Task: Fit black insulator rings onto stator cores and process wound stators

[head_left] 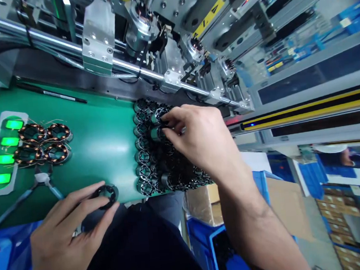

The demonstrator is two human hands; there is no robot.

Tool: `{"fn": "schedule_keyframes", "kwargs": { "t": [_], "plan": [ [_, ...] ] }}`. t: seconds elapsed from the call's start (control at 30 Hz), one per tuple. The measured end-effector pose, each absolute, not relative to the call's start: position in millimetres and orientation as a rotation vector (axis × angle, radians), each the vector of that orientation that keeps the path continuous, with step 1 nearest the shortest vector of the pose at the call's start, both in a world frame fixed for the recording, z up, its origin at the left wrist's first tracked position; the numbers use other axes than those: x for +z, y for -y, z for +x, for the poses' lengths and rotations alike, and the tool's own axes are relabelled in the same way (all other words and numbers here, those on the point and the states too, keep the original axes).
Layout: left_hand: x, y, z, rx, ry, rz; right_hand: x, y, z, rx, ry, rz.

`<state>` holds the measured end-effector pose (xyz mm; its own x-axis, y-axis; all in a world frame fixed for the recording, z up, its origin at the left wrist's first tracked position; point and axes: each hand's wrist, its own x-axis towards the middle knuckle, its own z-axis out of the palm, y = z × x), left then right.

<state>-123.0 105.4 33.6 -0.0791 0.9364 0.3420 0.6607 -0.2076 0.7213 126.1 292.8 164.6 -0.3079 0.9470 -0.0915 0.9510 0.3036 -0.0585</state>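
Note:
My left hand [72, 231] is closed round a black motor stator core [108, 195], held between thumb and fingers near the front edge of the green mat. My right hand [195, 136] reaches over the stacked stator cores [143, 156]. Its thumb and fingers pinch at one core [158, 133] that sits higher than its neighbours; whether it is lifted off the stack I cannot tell. Several copper-wound stators [58, 153] lie in a cluster on the left of the mat. Beside them rests a pair of cutters [42, 176] with blue handles.
Green-lit buttons [2, 179] line a pale panel at the left. A black pen [61, 95] lies at the mat's back edge. Behind runs a machine rail [124, 66] with metal fixtures. Blue bins [203, 241] and a cardboard box [201, 204] stand below.

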Motion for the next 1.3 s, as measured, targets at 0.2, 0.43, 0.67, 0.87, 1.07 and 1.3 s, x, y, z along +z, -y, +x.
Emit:
{"fn": "schedule_keyframes", "kwargs": {
  "t": [0.2, 0.43, 0.67, 0.87, 1.07, 1.3],
  "plan": [
    [33, -105, -126, 1.13, -1.732, 1.841, 149, -305, 112, -0.203, -2.422, 1.776],
    [29, -108, -126, 1.131, -1.706, 1.852, 147, -308, 108, -0.224, -2.399, 1.764],
    [31, -110, -126, 1.107, -1.726, 1.852, 138, -310, 109, -0.189, -2.384, 1.769],
    [39, -114, -122, 1.108, -1.698, 1.854, 137, -314, 108, -0.202, -2.377, 1.784],
    [52, -130, -97, 1.158, -1.634, 1.85, 173, -266, 137, -0.433, -2.625, 1.775],
    [65, -181, -50, 1.214, -1.631, 2.078, 200, -152, 211, -1.144, -2.54, 1.414]
  ]
}}
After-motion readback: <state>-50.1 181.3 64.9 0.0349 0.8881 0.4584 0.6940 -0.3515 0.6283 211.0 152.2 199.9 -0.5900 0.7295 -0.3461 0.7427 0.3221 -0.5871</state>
